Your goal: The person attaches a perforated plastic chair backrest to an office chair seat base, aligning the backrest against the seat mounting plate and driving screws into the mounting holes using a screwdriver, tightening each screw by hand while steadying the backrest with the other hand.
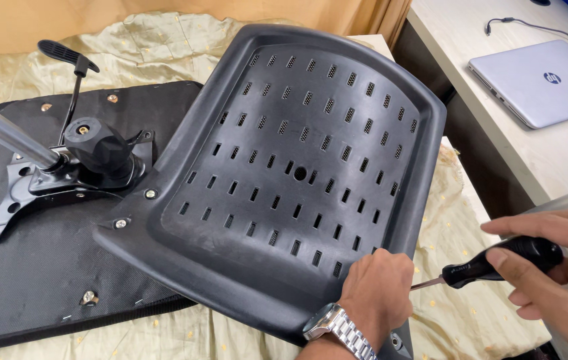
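The left hand (378, 288), a metal watch (337, 327) on its wrist, is curled into a loose fist and pressed down on the lower rim of the black plastic chair back (297, 167), near the corner at about five o'clock of the shell; whether it grips the rim or only steadies it I cannot tell. Just to its three o'clock, the right hand (557, 267) is wrapped around the black handle of a screwdriver (497, 263), whose thin shaft points toward the left hand and the rim there. The slotted shell lies tilted, its far edge at twelve o'clock, its lower left edge overlapping the black chair seat underside (44, 267) at nine o'clock. On that seat sits the black tilt mechanism (77, 167), with a lever (70, 60) rising toward eleven o'clock and a silver gas cylinder (4, 130) running off to the left. All of it rests on a pale green patterned cloth (464, 220). At two o'clock, a closed silver laptop (537, 80) lies on a light wooden desk (497, 140).
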The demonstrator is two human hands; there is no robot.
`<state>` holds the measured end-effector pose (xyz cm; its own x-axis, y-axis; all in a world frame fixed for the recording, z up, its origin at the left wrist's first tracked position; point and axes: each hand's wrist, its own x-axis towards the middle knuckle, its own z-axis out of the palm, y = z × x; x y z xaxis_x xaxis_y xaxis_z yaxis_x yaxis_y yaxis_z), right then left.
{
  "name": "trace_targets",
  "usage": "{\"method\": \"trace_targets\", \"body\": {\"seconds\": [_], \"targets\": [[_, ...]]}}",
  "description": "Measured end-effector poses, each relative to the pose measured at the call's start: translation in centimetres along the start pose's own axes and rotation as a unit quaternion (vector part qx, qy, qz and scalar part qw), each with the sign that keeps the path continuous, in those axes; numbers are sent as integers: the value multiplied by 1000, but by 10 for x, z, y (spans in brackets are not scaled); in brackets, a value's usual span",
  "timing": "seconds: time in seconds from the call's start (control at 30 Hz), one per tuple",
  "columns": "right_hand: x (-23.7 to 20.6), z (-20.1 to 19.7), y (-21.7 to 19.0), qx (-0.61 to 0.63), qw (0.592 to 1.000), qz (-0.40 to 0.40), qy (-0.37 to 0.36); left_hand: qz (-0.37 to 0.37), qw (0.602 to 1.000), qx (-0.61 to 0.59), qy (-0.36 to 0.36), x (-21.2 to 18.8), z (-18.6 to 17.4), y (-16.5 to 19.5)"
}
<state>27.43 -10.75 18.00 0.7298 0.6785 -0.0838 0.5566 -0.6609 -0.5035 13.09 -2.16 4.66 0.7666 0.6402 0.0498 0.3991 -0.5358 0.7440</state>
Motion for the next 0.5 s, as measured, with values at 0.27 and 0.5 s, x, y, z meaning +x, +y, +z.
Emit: {"method": "trace_targets", "body": {"seconds": [0.27,0.5], "targets": [[10,2,8,-37,997,57,-27,-7,1000,-2,-9,1,-3,2],[5,6,-4,-70,995,70,-17,-16,999,2,-39,3,-4,3]]}}
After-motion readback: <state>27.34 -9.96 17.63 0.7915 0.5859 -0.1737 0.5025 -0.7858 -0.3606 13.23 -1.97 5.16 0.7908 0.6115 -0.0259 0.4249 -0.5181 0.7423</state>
